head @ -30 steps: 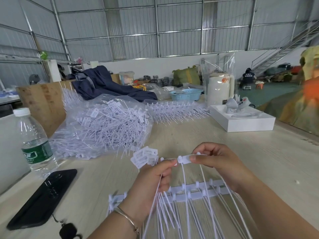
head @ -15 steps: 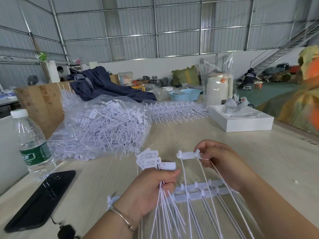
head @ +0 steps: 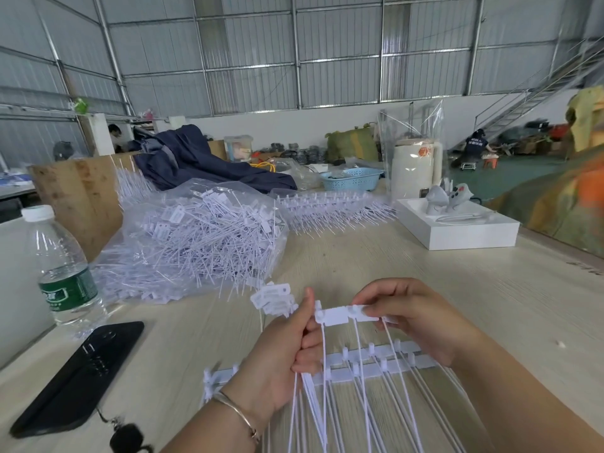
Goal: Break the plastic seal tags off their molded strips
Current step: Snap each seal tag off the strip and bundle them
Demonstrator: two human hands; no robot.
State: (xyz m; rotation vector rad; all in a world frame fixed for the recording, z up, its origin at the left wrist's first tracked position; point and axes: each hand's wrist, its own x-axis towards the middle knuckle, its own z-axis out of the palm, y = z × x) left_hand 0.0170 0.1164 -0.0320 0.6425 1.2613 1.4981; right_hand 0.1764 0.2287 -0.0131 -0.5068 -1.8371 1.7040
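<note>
head view:
left hand (head: 277, 358): low centre, fingers curled round a bundle of thin white tails, thumb up and pressed against the end of the row of tag heads; metal bracelet (head: 238, 416) on the wrist.
loose tags (head: 273, 299): small fan of flat white heads sticking up just above the left hand's thumb, their tails run down into that grip.
right hand (head: 411, 317): right of centre, fingertips and thumb pinching the right end of the same row, remaining fingers curled under.
tag row (head: 346, 314): short white strip of joined tag heads held level between both hands, above the table, touching both thumbs; three thin tails hang down from it toward the person.
molded strip (head: 362, 366): long white runner with pegs lying flat on the table under the hands, thin stems run off it toward the near edge.
table (head: 376, 256): pale wood grain.
bag of tags (head: 202, 237): clear plastic sack stuffed with white tags, left of centre, behind the hands.
strip pile (head: 330, 207): more white strips spread out behind the bag, near the white box.
water bottle (head: 60, 269): upright, green label, white cap, far left.
phone (head: 78, 377): black, flat, just in front of the bottle.
white box (head: 457, 228): right rear, grey objects on top, cannot tell what.
blue basket (head: 351, 179): behind the strip pile.
</note>
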